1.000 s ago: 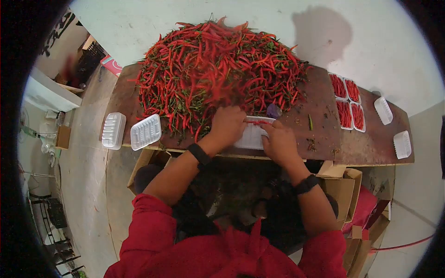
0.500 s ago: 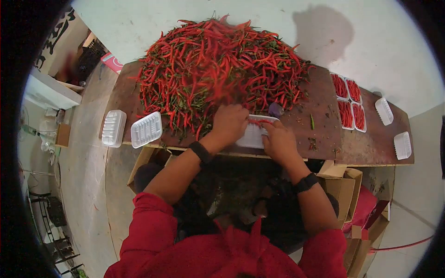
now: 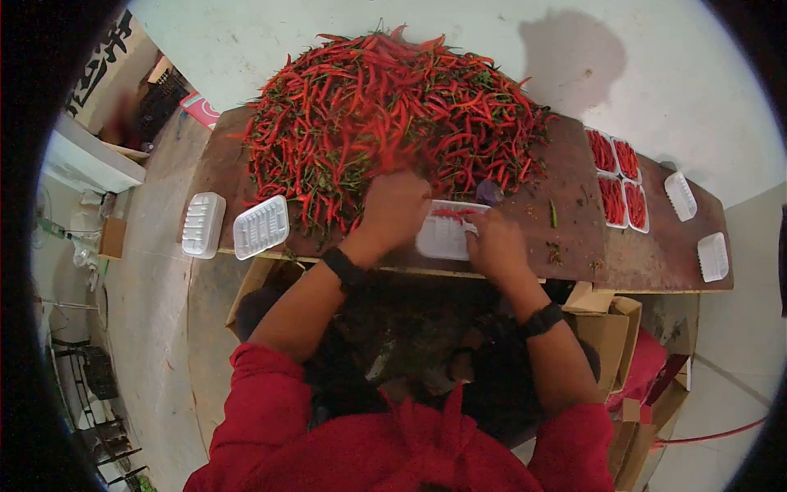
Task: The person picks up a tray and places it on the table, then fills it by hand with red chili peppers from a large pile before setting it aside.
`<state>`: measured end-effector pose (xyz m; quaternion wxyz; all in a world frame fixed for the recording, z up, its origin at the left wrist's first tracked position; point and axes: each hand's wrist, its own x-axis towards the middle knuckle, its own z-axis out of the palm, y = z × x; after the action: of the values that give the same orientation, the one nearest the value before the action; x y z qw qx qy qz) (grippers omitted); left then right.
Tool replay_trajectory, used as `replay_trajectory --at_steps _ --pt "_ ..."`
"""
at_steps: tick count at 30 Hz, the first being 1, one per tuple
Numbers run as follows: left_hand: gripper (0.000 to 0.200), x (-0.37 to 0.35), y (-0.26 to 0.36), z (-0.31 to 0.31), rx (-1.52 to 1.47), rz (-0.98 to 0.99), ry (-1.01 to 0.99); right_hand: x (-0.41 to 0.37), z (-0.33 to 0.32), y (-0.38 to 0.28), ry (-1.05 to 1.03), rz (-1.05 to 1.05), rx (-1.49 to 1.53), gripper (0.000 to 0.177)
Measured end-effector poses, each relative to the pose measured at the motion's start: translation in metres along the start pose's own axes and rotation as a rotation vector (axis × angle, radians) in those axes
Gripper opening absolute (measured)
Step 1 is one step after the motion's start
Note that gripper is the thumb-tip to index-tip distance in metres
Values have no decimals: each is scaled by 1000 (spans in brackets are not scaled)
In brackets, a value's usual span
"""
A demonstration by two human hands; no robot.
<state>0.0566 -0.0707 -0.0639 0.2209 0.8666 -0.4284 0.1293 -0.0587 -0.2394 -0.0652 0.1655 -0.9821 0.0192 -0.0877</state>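
Observation:
A white plastic tray [image 3: 443, 243] lies at the table's front edge, with a few red chilies [image 3: 449, 213] along its far side. My right hand [image 3: 498, 244] is closed at the tray's right end, fingertips by the ends of those chilies. To the left of the tray, my left hand [image 3: 395, 207] reaches to the front of a large heap of red chilies [image 3: 385, 98]. Its fingers are hidden behind the back of the hand, so I cannot tell what they hold. A small purple object [image 3: 489, 193] sits just beyond the tray.
Stacked white trays [image 3: 203, 225] and another white tray [image 3: 261, 228] are on the left. Several chili-filled trays [image 3: 613, 201] stand on the right, past a green chili [image 3: 553, 215]. Two more white trays sit near the right end. Cardboard boxes [image 3: 602, 340] stand below the tabletop.
My left hand has drawn back slightly left and up from the tray to the heap, uncovering the tray's left side. My right hand stays at the right end, shifted only slightly.

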Motion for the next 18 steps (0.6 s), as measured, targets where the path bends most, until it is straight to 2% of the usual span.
replay_trajectory --at_steps 4,6,9,18 --pt "13 -8 -7 0 -108 0 73 1 -1 -2 7 15 -14 29" --pt "12 -8 -2 3 -59 -3 -94 3 0 -5 10 -4 -25 29" --pt "12 -7 7 16 38 53 -134 1 5 -3 -47 32 -110 28" --pt "9 -8 12 28 104 113 -41 -4 4 -5 -36 25 -8 28"
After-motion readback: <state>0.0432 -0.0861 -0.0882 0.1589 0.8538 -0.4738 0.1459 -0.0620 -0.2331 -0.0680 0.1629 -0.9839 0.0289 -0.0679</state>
